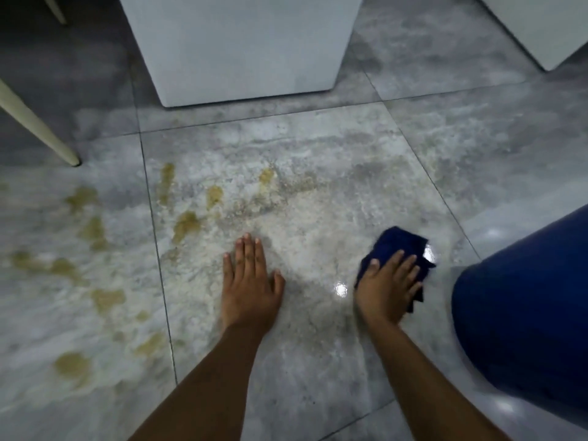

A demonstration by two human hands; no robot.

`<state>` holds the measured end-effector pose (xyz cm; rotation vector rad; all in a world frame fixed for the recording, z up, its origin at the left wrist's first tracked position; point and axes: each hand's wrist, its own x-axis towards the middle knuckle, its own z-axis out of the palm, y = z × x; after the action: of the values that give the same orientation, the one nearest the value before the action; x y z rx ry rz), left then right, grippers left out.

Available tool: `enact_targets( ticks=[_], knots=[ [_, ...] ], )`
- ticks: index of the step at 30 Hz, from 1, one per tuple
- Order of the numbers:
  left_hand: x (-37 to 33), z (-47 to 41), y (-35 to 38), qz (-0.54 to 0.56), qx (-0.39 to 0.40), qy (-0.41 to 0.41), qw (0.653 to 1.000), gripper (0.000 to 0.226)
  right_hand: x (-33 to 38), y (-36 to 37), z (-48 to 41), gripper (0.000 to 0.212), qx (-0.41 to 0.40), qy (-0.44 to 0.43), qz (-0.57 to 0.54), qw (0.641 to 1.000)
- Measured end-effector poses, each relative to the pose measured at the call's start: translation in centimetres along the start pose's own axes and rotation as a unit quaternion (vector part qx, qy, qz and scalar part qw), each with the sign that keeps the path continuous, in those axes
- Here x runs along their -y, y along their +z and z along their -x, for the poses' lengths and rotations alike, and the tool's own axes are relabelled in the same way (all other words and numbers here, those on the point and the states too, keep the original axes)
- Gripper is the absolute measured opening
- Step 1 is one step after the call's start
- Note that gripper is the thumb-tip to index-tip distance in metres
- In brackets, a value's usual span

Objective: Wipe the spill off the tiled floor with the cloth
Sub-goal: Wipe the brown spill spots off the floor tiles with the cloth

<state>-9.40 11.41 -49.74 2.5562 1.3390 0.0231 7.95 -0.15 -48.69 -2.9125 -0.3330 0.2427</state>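
Pressure matters: keep your right hand [386,286] flat-fingered on the cloth [397,249], left hand [251,281] spread on the floor [318,361], sweeping toward the spill [187,224].

- spill [186,224] mostly left on the floor [318,393]
- left hand [251,288] flat beside it, right hand [386,288] on the cloth [396,245] further right
- cabinet [241,49] behind them

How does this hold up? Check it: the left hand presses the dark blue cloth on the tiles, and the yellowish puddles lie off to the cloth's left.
Wrong hand. The head view shows the right hand pressing the dark blue cloth on the tiles; the left hand lies flat on them, holding nothing. The yellowish puddles do lie off to the cloth's left.
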Motion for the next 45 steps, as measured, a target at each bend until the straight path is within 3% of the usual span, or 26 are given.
enact_targets(
  ticks=[2,5,7,9,13,15,18,20,22,24,27,29,32,36,38,42,45],
  knots=[
    [0.3,0.3,-0.4,0.002,-0.006,-0.010,1.000,0.073,3.1,1.1,3.4,0.060,0.024,-0.170,0.035,0.984],
    [-0.6,-0.5,-1.2,0.019,-0.032,-0.034,0.999,0.076,10.1,0.6,0.0,0.058,0.075,-0.403,0.066,0.910],
    [-1.2,-1.2,-1.4,0.032,-0.045,-0.043,0.998,0.077,13.9,-0.1,-5.2,0.055,0.077,-0.430,0.094,0.895],
    [-0.9,-1.3,-1.0,0.023,-0.041,-0.043,0.998,0.078,14.6,0.0,-9.3,0.054,0.076,-0.383,0.091,0.916],
    [-0.1,-0.4,-0.2,0.007,-0.030,-0.040,0.999,0.078,9.6,0.6,-8.6,0.054,0.071,-0.355,0.090,0.928],
    [-0.4,-0.4,-0.2,0.012,-0.025,-0.044,0.999,0.078,9.0,0.3,-6.0,0.058,0.104,-0.438,0.090,0.888],
    [0.0,-1.0,-0.6,0.012,-0.031,-0.062,0.998,0.075,15.3,0.7,-3.9,0.052,0.166,-0.583,0.115,0.787],
    [0.3,-0.7,-0.7,0.008,-0.036,-0.065,0.997,0.075,19.9,1.7,-3.7,0.049,0.180,-0.616,0.116,0.758],
    [0.3,-0.6,-0.6,0.010,-0.040,-0.055,0.998,0.075,22.4,2.3,-5.8,0.050,0.151,-0.590,0.116,0.785],
    [-0.1,-1.3,-0.5,0.015,-0.045,-0.047,0.998,0.077,21.9,2.3,-9.6,0.052,0.088,-0.514,0.110,0.846],
    [0.1,-1.8,-0.3,0.013,-0.030,-0.054,0.998,0.078,16.0,1.8,-12.8,0.053,0.034,-0.343,0.067,0.936],
    [1.0,-0.9,0.0,0.012,-0.018,-0.065,0.998,0.078,11.7,2.1,-10.1,0.053,0.035,-0.252,0.037,0.967],
    [1.7,-0.4,-0.1,0.008,-0.015,-0.071,0.997,0.078,8.9,2.6,-2.5,0.054,0.040,-0.216,0.048,0.974],
    [1.4,-1.5,-1.0,0.005,-0.029,-0.076,0.997,0.077,11.9,2.0,-1.5,0.053,0.076,-0.354,0.072,0.929],
    [1.4,-1.9,-1.1,0.003,-0.035,-0.074,0.997,0.077,12.4,1.1,-5.4,0.053,0.077,-0.358,0.082,0.927],
    [0.7,-2.1,-0.5,0.001,-0.029,-0.060,0.998,0.078,4.2,-0.8,-9.2,0.054,0.022,-0.146,0.051,0.988],
    [0.7,-1.3,0.1,-0.001,-0.012,-0.058,0.998,0.078,-2.4,-0.1,-2.2,0.054,0.007,-0.059,0.039,0.997]
  ],
)
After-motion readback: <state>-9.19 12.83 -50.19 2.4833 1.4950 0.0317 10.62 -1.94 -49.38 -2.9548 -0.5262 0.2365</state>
